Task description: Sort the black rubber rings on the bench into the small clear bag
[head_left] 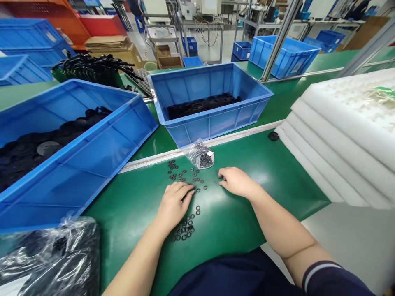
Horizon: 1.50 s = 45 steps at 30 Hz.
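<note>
Small black rings lie loose on the green tabletop in two groups. The far group (173,165) spreads in front of a clear plastic bag (201,155) with more rings inside. A nearer cluster of rings (184,231) sits to the right of my left wrist. My left hand (176,201) rests low over the table, thumb and index finger closed together beside a single ring (205,187). On the other side, my right hand (236,181) has its fingers curled toward the thumb, close to tiny dark pieces. Whatever either hand's fingertips hold is too small to make out.
Two blue bins (212,117) (123,135) with black parts stand beyond and to the left. White foam sheets (333,152) are stacked at right, a black round part (273,136) beside them. A plastic-wrapped black bundle (70,255) lies at front left. A metal post (279,41) rises behind.
</note>
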Tool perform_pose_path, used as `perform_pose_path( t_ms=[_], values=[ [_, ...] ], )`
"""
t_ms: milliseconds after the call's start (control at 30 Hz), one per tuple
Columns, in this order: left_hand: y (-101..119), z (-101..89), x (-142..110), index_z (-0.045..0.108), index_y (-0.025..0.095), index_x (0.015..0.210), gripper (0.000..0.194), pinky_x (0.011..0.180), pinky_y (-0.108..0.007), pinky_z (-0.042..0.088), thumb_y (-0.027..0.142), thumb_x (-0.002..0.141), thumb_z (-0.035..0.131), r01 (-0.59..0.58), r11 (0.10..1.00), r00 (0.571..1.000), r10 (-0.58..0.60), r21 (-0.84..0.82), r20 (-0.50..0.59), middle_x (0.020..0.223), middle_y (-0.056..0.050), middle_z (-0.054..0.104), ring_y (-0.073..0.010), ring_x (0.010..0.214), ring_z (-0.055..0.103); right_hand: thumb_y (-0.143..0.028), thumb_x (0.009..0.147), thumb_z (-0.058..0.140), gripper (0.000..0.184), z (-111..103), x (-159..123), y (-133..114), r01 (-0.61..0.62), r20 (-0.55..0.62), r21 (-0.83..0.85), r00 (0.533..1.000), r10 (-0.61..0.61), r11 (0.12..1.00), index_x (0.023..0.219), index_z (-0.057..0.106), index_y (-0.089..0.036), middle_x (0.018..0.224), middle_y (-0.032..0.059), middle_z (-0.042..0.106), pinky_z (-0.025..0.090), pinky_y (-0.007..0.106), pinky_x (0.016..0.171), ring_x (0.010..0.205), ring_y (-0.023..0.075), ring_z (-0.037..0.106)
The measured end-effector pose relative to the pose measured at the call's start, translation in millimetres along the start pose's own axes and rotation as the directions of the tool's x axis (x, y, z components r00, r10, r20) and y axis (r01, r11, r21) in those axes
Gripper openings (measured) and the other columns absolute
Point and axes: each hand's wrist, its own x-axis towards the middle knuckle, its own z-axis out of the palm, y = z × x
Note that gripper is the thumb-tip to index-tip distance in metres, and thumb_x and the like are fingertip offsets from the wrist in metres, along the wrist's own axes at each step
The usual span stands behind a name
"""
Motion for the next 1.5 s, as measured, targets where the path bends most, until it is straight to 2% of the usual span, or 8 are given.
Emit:
perform_pose_path(
  t_ms=[300, 433, 600, 733, 933, 1200, 1367, 1500],
  values=[
    [8, 3.4, 11, 0.07, 0.02, 0.097, 0.019, 0.079, -0.038, 0.043, 0.027, 0.098, 0.052, -0.026, 0.996, 0.981, 0.009, 0.088, 0.193, 0.094, -0.007, 0.069, -0.0234, 0.09, 0.062, -0.021, 0.079, 0.071, 0.01, -18, -8, 5, -0.034, 0.221, -0.016, 0.975, 0.036, 0.999, 0.087, 0.067, -0.02, 0.09, 0.0043, 0.07, 0.032, 0.024, 0.059, 0.08, 0.0175, 0.061],
    [-2, -16.6, -13, 0.068, 0.02, 0.099, 0.021, 0.083, -0.039, 0.047, 0.035, 0.098, 0.053, 0.057, 0.994, 0.992, -0.067, 0.094, 0.109, 0.097, -0.007, 0.069, -0.0242, 0.093, 0.063, -0.007, 0.08, 0.057, 0.015, -7, -5, -1, 0.046, 0.186, -0.06, 0.982, -0.034, 0.997, 0.082, 0.066, -0.019, 0.089, 0.0057, 0.071, 0.033, 0.025, 0.062, 0.082, 0.0177, 0.062],
    [-15, -47.8, -59, 0.065, 0.02, 0.108, 0.031, 0.076, -0.034, 0.053, 0.046, 0.094, 0.057, 0.253, 0.963, 0.964, -0.259, 0.088, 0.067, 0.093, -0.006, 0.066, -0.0207, 0.081, 0.065, -0.009, 0.082, 0.056, 0.016, 3, -4, -5, 0.068, 0.124, -0.053, 0.99, -0.061, 0.996, 0.091, 0.067, -0.017, 0.096, 0.0083, 0.072, 0.034, 0.026, 0.064, 0.083, 0.0192, 0.062],
    [-20, -41.7, -69, 0.064, 0.02, 0.108, 0.024, 0.067, -0.03, 0.053, 0.038, 0.093, 0.059, 0.286, 0.957, 0.947, -0.29, 0.045, 0.135, 0.087, -0.004, 0.063, -0.0174, 0.072, 0.063, -0.01, 0.086, 0.054, 0.016, 5, -2, -6, 0.069, 0.089, -0.014, 0.994, -0.068, 0.998, 0.087, 0.067, -0.018, 0.094, 0.007, 0.071, 0.035, 0.026, 0.066, 0.082, 0.0184, 0.062],
    [-14, -13.6, -34, 0.065, 0.02, 0.101, 0.014, 0.073, -0.032, 0.053, 0.023, 0.093, 0.054, 0.175, 0.985, 0.974, -0.174, 0.007, 0.148, 0.089, -0.005, 0.065, -0.0191, 0.08, 0.065, -0.013, 0.084, 0.058, 0.014, 5, -2, -6, 0.086, 0.077, -0.038, 0.994, -0.083, 0.996, 0.092, 0.068, -0.018, 0.098, 0.0073, 0.071, 0.037, 0.026, 0.068, 0.086, 0.0194, 0.063],
    [9, -11.9, 7, 0.065, 0.019, 0.103, 0.015, 0.075, -0.033, 0.054, 0.023, 0.095, 0.054, 0.089, 0.995, 0.978, -0.096, 0.047, 0.183, 0.096, -0.007, 0.066, -0.0201, 0.083, 0.065, -0.008, 0.084, 0.052, 0.019, 4, -1, -9, 0.083, 0.093, -0.109, 0.993, -0.073, 0.991, 0.09, 0.069, -0.017, 0.096, 0.0092, 0.071, 0.037, 0.028, 0.067, 0.085, 0.0201, 0.064],
    [15, 3.5, 68, 0.067, 0.017, 0.102, 0.017, 0.085, -0.035, 0.054, 0.019, 0.095, 0.051, 0.008, 0.999, 0.997, -0.01, 0.035, 0.076, 0.096, -0.009, 0.069, -0.022, 0.092, 0.066, -0.011, 0.085, 0.053, 0.016, 5, 1, -4, 0.083, -0.001, -0.104, 0.997, -0.084, 0.991, 0.09, 0.068, -0.016, 0.094, 0.0092, 0.07, 0.039, 0.027, 0.072, 0.085, 0.0202, 0.063],
    [12, 21.2, 120, 0.069, 0.015, 0.099, 0.019, 0.087, -0.037, 0.053, 0.017, 0.094, 0.05, 0.064, 0.971, 0.979, -0.106, 0.229, 0.174, 0.102, -0.013, 0.069, -0.0253, 0.097, 0.066, -0.012, 0.085, 0.054, 0.014, 9, 5, -3, 0.118, -0.066, -0.051, 0.99, -0.122, 0.992, 0.089, 0.067, -0.017, 0.092, 0.0067, 0.068, 0.04, 0.026, 0.074, 0.085, 0.0183, 0.062]
  ],
)
